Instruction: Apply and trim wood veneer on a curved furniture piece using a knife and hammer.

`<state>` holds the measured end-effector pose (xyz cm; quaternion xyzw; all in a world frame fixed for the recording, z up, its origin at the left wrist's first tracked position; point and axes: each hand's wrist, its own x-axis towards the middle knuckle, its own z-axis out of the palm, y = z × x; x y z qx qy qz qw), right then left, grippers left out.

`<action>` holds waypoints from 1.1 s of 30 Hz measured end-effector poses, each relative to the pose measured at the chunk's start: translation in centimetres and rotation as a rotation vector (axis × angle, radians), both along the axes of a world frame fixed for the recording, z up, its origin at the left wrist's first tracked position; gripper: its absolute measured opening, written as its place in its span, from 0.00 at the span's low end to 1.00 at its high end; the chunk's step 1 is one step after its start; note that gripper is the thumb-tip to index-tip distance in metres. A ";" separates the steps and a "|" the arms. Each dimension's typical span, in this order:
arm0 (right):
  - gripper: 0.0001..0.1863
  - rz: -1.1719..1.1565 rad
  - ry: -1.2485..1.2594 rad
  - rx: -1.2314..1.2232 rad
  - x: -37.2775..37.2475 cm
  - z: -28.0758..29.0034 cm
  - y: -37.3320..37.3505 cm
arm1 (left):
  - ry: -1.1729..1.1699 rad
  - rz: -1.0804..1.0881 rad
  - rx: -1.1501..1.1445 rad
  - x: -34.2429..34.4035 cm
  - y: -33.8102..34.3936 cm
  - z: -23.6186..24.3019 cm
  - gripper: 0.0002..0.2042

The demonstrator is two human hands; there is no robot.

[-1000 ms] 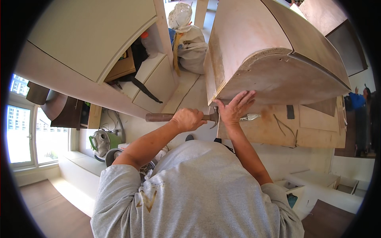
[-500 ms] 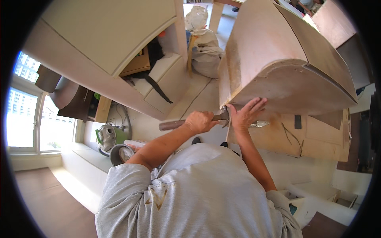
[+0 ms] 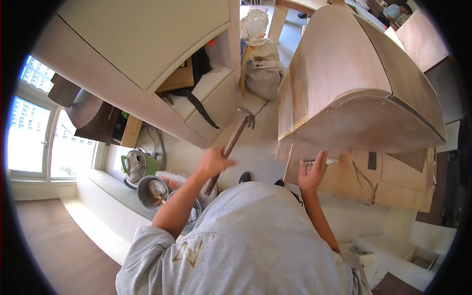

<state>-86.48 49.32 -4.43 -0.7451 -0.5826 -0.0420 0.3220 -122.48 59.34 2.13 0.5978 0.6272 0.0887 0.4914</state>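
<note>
A claw hammer (image 3: 235, 138) with a brown handle is in my left hand (image 3: 213, 164), its metal head raised and pointing away from me. My right hand (image 3: 313, 177) is held up with its fingers stretched out, just below the near edge of a large curved plywood piece (image 3: 339, 118). It holds nothing, and a gap shows between it and the plywood. The wood's lower left corner looks blurred.
Under the curved piece lies a flat plywood board (image 3: 388, 179) with dark strips on it. A white cabinet (image 3: 209, 98) stands ahead on the left. Buckets (image 3: 147, 192) and a green vacuum cleaner (image 3: 138, 164) are at left. White sacks (image 3: 264, 73) stand behind. Another person (image 3: 392, 14) is far right.
My left hand has drawn back left with the hammer, lifting its head away from the plywood corner. My right hand has come off the plywood, toward me.
</note>
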 end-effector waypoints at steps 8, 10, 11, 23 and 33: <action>0.44 0.028 0.173 -0.077 0.2 -1.1 -2.6 | 0.181 0.428 0.031 -3.7 -8.0 -12.9 0.18; 0.43 0.026 0.203 -0.165 0.6 -1.6 -3.5 | 0.070 0.516 -0.022 -1.7 -4.8 -9.5 0.18; 0.43 0.029 0.200 -0.165 0.7 -1.6 -3.5 | -0.037 0.605 -0.071 -1.1 -3.2 -8.0 0.18; 0.41 0.034 0.170 -0.263 2.1 1.5 -4.4 | 0.249 0.516 0.446 1.2 1.8 -8.5 0.18; 0.40 -0.107 0.212 -0.327 3.3 3.4 -7.4 | -0.232 0.363 0.725 5.9 4.9 4.7 0.16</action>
